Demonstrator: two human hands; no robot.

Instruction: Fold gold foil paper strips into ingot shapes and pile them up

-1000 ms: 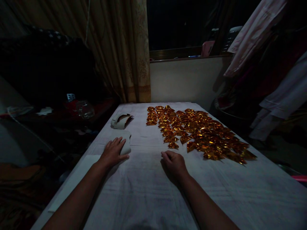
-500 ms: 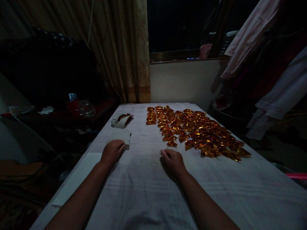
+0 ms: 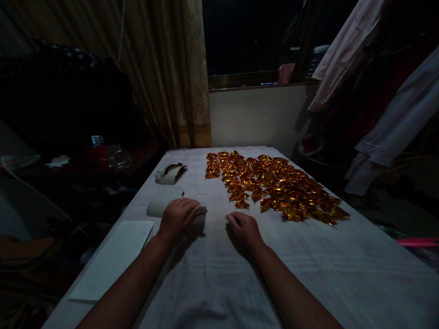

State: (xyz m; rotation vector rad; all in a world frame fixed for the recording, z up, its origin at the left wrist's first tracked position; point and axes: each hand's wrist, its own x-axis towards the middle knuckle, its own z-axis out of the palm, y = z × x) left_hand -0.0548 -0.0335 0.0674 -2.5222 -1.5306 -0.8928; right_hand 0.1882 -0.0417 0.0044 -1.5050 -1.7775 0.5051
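Observation:
My left hand (image 3: 178, 217) pinches a small pale piece of paper (image 3: 202, 207) that sticks out past its fingertips. Beside it, partly behind the hand, lies a curved grey-white sheet (image 3: 161, 200). Beyond that rests a curled sheet with a dark torn-looking edge (image 3: 170, 174). My right hand (image 3: 244, 229) lies on the white cloth with its fingers curled; anything between them is too small to make out. Many shiny golden folded foil pieces (image 3: 284, 183) spread over the far right of the table, some in rows near the middle.
A flat white sheet (image 3: 113, 258) lies left of my left forearm on the cloth-covered table (image 3: 212, 283). Further left, a side table carries a glass jar (image 3: 118, 157). A curtain (image 3: 185, 68) hangs behind, and clothes (image 3: 394, 114) hang at the right.
My left hand has lifted and moved right, toward the middle, with the small pale piece now showing at its fingertips. My right hand stays nearly still. The view has shifted slightly.

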